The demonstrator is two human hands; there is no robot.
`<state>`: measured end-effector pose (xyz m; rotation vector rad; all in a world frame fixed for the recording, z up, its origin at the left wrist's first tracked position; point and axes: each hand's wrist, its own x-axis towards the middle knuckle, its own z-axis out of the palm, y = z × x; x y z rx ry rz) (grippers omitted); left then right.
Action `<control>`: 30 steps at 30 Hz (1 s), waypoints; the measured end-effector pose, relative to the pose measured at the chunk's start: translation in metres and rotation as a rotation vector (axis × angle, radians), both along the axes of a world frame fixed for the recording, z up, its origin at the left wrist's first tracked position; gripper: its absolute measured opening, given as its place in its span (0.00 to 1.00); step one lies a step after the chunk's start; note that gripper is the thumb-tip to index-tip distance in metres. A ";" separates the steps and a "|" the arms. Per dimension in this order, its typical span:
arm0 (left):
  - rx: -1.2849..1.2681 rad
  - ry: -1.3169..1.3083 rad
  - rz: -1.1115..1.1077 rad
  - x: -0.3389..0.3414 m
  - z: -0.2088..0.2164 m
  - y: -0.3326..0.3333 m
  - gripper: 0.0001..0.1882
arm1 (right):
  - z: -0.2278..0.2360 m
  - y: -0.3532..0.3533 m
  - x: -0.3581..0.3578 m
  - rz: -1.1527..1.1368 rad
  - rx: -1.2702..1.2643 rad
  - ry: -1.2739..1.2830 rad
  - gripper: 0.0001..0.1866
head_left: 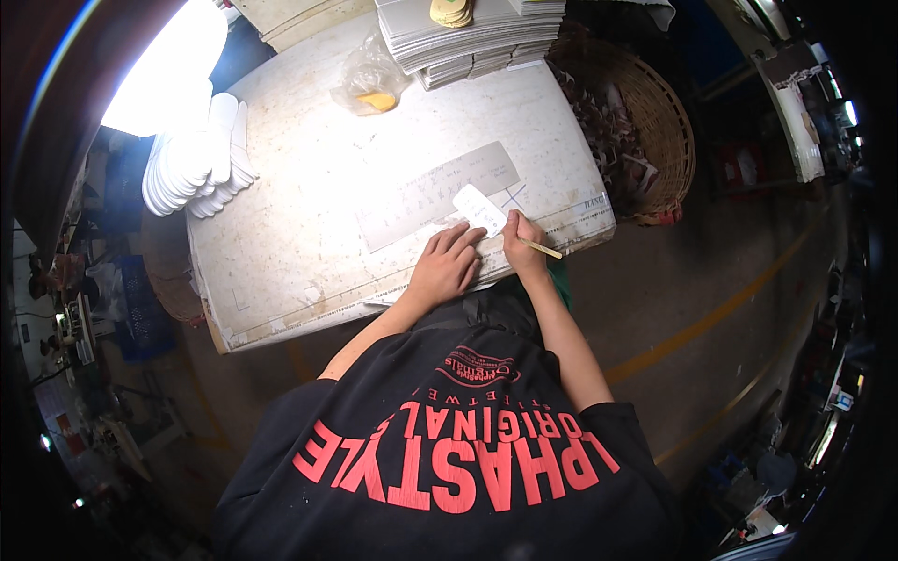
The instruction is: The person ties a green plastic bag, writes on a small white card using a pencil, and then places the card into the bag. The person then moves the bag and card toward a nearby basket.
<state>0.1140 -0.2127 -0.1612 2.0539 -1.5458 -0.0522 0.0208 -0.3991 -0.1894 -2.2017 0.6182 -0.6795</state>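
My left hand (446,264) lies flat on the worktable (290,252), fingers stretched, its fingertips at the lower left edge of a small white shoe-sole-shaped piece (475,208). Blue handwriting marks that piece. Closed around a slim yellowish pen (541,249), my right hand (521,241) rests at the right side of the same piece. The pen's back end sticks out to the lower right, while its tip is hidden by my fingers. Under the white piece lies a grey card strip (402,208) with faint writing.
White sole-shaped pieces (192,168) are stacked at the table's left edge under a bright lamp (168,70). At the back lie a clear plastic bag (367,79) with something yellow inside and a pile of grey sheets (468,42). A wicker basket (669,122) of scraps stands right.
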 end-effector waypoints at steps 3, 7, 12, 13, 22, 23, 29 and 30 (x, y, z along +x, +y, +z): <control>0.013 0.006 -0.002 0.000 0.001 0.000 0.09 | 0.000 0.000 0.000 -0.007 -0.005 -0.003 0.14; 0.017 -0.002 0.002 0.000 0.002 0.000 0.10 | -0.001 0.000 0.002 0.002 0.023 -0.049 0.14; 0.005 -0.017 0.003 0.000 0.002 0.000 0.10 | 0.001 -0.001 0.002 -0.044 -0.043 0.001 0.14; 0.008 -0.013 0.002 0.000 0.002 0.000 0.10 | 0.002 -0.001 0.002 -0.053 -0.048 0.019 0.14; 0.016 0.000 0.008 0.000 -0.001 0.001 0.09 | -0.002 -0.003 0.002 -0.163 0.130 -0.052 0.16; 0.020 0.002 0.007 0.000 -0.001 0.001 0.09 | -0.001 -0.003 0.002 -0.133 0.135 -0.050 0.17; 0.018 0.001 0.011 -0.001 -0.001 0.001 0.09 | 0.007 0.001 0.003 -0.016 0.111 -0.010 0.17; 0.018 0.001 0.009 -0.001 -0.001 0.001 0.09 | 0.008 0.002 0.004 -0.010 0.112 -0.001 0.17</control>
